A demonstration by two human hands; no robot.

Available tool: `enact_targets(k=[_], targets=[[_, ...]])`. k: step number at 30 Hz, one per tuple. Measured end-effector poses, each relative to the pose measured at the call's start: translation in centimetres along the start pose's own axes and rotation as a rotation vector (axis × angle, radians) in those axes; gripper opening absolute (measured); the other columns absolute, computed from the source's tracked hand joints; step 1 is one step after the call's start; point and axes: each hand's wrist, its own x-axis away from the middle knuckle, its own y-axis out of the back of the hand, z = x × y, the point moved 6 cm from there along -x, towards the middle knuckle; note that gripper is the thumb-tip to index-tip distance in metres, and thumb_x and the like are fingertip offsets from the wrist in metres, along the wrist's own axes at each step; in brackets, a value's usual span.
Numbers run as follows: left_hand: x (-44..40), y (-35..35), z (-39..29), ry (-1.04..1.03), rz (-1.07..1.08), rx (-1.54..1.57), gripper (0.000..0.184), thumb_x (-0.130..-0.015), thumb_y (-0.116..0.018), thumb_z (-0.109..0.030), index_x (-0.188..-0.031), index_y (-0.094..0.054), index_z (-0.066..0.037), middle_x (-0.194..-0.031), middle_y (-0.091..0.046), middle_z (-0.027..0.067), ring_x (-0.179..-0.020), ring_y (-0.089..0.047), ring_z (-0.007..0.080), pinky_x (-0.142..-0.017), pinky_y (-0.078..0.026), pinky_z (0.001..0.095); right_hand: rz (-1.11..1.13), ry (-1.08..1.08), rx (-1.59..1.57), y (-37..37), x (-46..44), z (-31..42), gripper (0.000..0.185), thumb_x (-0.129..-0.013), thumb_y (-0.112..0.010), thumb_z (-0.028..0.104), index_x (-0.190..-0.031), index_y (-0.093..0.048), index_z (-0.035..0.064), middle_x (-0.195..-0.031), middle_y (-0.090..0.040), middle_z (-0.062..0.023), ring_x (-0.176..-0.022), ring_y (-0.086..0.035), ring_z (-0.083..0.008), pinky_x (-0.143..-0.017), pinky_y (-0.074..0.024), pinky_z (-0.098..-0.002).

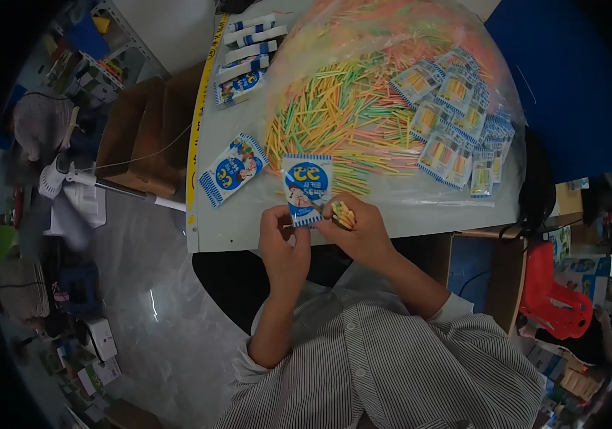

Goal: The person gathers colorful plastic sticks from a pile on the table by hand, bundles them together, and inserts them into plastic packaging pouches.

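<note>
My left hand [284, 234] pinches the lower edge of a blue and white printed packet [309, 179], which stands upright before me at the table's near edge. Closed around a small bundle of candy-coloured sticks [343, 214] is my right hand [364, 232], its thumb and fingertips against the packet's lower right side. Whether the packet's mouth is open cannot be made out. A second blue and white packet [233, 170] lies flat to the left. Beyond my hands, a big heap of thin yellow, green and pink sticks [341, 100] spreads over clear plastic.
Several filled clear sachets [456, 107] are piled on the right of the heap. More packets [248, 53] lie stacked at the far left of the table [231, 229]. A cardboard box [138, 136], a red plastic chair [552, 293] and other people are around.
</note>
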Motion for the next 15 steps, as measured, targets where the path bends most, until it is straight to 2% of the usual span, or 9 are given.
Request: enact_targets(k=[1, 2, 5, 8, 10, 11, 13, 14, 15], targets=[[0.1, -0.1, -0.6, -0.051, 0.015, -0.178, 0.025, -0.071, -0.055, 0.001, -0.092, -0.042, 0.000, -0.079, -0.050, 0.0094, -0.068, -0.055, 0.0154, -0.059, -0.046, 0.0259, 0.008, -0.187, -0.132, -0.1, 0.1, -1.1, 0.014, -0.068, -0.060, 0.002, -0.078, -0.050, 0.0028, -0.068, -0.053, -0.0073, -0.055, -0.051, -0.0125, -0.050, -0.0401, -0.0238], [0.1, -0.4, -1.3, -0.108, 0.030, -0.354, 0.026, -0.069, -0.056, 0.001, -0.092, -0.043, 0.000, -0.078, -0.051, 0.0091, -0.067, -0.055, 0.0157, -0.058, -0.046, 0.0261, -0.009, -0.189, -0.124, 0.0, 0.0, -1.0, 0.014, -0.068, -0.060, 0.002, -0.078, -0.050, 0.0028, -0.068, -0.053, -0.0073, -0.055, -0.051, -0.0125, -0.050, -0.0401, -0.0238], [0.3, -1.2, -2.1, -0.124, 0.061, -0.543, 0.031, -0.067, -0.058, 0.002, -0.095, -0.044, -0.002, -0.076, -0.053, 0.0081, -0.064, -0.056, 0.0175, -0.056, -0.046, 0.0261, -0.117, -0.092, 0.013, 1.0, -0.3, -0.6, 0.020, -0.068, -0.059, 0.010, -0.079, -0.047, -0.0016, -0.066, -0.052, -0.0135, -0.056, -0.051, -0.0221, -0.051, -0.0406, -0.0289], [0.1, -1.5, -3.1, -0.233, 0.024, -0.507, 0.032, -0.066, -0.058, 0.002, -0.096, -0.048, -0.002, -0.075, -0.054, 0.0074, -0.061, -0.056, 0.0168, -0.055, -0.046, 0.0254, -0.139, -0.092, -0.023, 1.5, -0.9, -1.0, 0.021, -0.068, -0.060, 0.010, -0.079, -0.046, -0.0012, -0.066, -0.051, -0.0137, -0.056, -0.052, -0.0216, -0.052, -0.0408, -0.0297], [-0.1, -1.6, -3.6, -0.338, 0.065, -0.539, 0.030, -0.067, -0.059, 0.001, -0.096, -0.051, -0.002, -0.073, -0.054, 0.0074, -0.059, -0.056, 0.0159, -0.053, -0.046, 0.0248, -0.062, -0.210, -0.040, 1.5, -1.3, -2.0, 0.010, -0.073, -0.055, 0.006, -0.081, -0.049, 0.0023, -0.067, -0.052, -0.0053, -0.059, -0.048, -0.0076, -0.053, -0.0397, -0.0225], [-0.1, -1.8, -4.0, -0.444, 0.116, -0.566, 0.028, -0.068, -0.059, 0.001, -0.095, -0.053, -0.003, -0.072, -0.054, 0.0074, -0.058, -0.056, 0.0149, -0.052, -0.046, 0.0243, -0.052, -0.207, -0.049, 1.4, -1.5, -2.2, 0.010, -0.073, -0.055, 0.006, -0.081, -0.049, 0.0023, -0.067, -0.052, -0.0053, -0.059, -0.048, -0.0076, -0.053, -0.0397, -0.0225], [-0.5, -1.2, -3.4, -0.410, 0.052, -0.499, 0.024, -0.068, -0.059, 0.001, -0.092, -0.056, -0.003, -0.071, -0.054, 0.0074, -0.056, -0.056, 0.0142, -0.051, -0.045, 0.0238, 0.020, -0.212, -0.128, 1.1, -1.8, -2.7, 0.021, -0.070, -0.060, 0.011, -0.080, -0.047, -0.0009, -0.066, -0.051, -0.0121, -0.057, -0.051, -0.0193, -0.054, -0.0407, -0.0290], [-0.7, -0.8, -3.2, -0.381, -0.005, -0.422, 0.021, -0.069, -0.058, 0.001, -0.089, -0.058, -0.003, -0.070, -0.054, 0.0075, -0.055, -0.055, 0.0134, -0.050, -0.045, 0.0233, 0.031, -0.208, -0.134, 1.4, -1.9, -2.5, 0.021, -0.070, -0.060, 0.011, -0.080, -0.047, -0.0009, -0.066, -0.051, -0.0121, -0.057, -0.051, -0.0193, -0.054, -0.0407, -0.0290], [-0.8, -0.6, -3.3, -0.381, -0.017, -0.429, 0.021, -0.069, -0.058, 0.001, -0.089, -0.058, -0.003, -0.070, -0.054, 0.0075, -0.055, -0.055, 0.0134, -0.050, -0.045, 0.0233, 0.104, -0.196, -0.124, 1.5, -1.9, -2.2, 0.017, -0.074, -0.058, 0.011, -0.084, -0.049, 0.0006, -0.068, -0.051, -0.0083, -0.059, -0.049, -0.0140, -0.054, -0.0400, -0.0264]])
